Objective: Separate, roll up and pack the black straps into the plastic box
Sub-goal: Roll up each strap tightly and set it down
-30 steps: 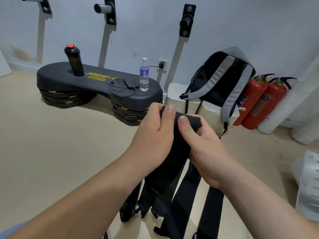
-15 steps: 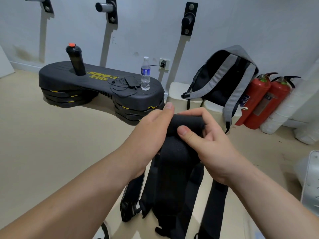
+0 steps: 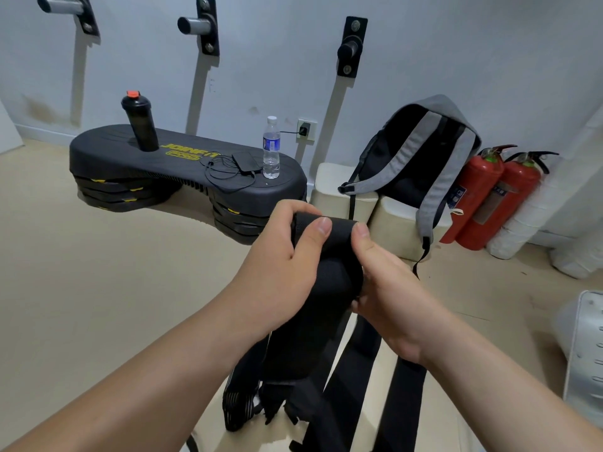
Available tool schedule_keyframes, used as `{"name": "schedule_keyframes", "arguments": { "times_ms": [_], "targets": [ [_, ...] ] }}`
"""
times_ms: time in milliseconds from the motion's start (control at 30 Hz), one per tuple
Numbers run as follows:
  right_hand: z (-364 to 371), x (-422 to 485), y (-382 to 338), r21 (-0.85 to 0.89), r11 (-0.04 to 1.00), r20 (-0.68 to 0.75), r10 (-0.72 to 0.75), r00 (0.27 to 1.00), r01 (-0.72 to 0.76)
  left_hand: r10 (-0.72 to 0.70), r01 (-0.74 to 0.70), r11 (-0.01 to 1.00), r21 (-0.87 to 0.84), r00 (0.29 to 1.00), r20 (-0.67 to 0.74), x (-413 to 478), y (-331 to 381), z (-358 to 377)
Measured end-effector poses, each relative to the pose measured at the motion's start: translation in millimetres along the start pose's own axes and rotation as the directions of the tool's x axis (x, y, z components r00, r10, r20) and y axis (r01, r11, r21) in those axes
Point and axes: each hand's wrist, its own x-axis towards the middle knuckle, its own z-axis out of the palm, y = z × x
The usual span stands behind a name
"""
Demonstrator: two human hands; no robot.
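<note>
Gripping a wide black cloth strap (image 3: 330,278) from both sides: left hand (image 3: 280,262), right hand (image 3: 391,295), close together, thumbs on top, loose end hanging below.

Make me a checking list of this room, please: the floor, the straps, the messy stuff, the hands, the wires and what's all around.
Surface: beige floor; no table seen.
Job's things: black strap, its top end curled over between both hands; more straps hang below; plastic box not clearly seen.
Clutter: black shaker and water bottle upright on a black step bench; grey backpack on cream blocks.
Hands: left hand and right hand both grip the black strap.
Cables: thin black cable looped on the bench; a plug in the wall socket.
Surroundings: white wall with metal pegs; two red fire extinguishers; white slotted thing at the right edge.
</note>
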Motion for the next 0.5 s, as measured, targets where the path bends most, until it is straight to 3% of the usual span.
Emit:
{"name": "schedule_keyframes", "arguments": {
  "times_ms": [333,400,500],
  "targets": [
    [-2.1,-2.2,-0.1,0.155,0.988,-0.035,-0.024,0.999,0.029,0.219,-0.256,0.94,0.225,0.96,0.178,-6.3,-12.3,6.3],
    [-7.0,-2.6,1.4,0.192,0.979,-0.07,-0.05,0.996,0.062,0.153,-0.192,0.965,0.178,0.965,0.212,-5.3,-10.2,5.0],
    [-12.1,-1.0,2.7,0.195,0.975,-0.044,-0.1,0.994,0.107,-0.07,0.073,0.997,-0.014,0.985,0.158,-0.4,-1.4,2.8]
  ]
}}
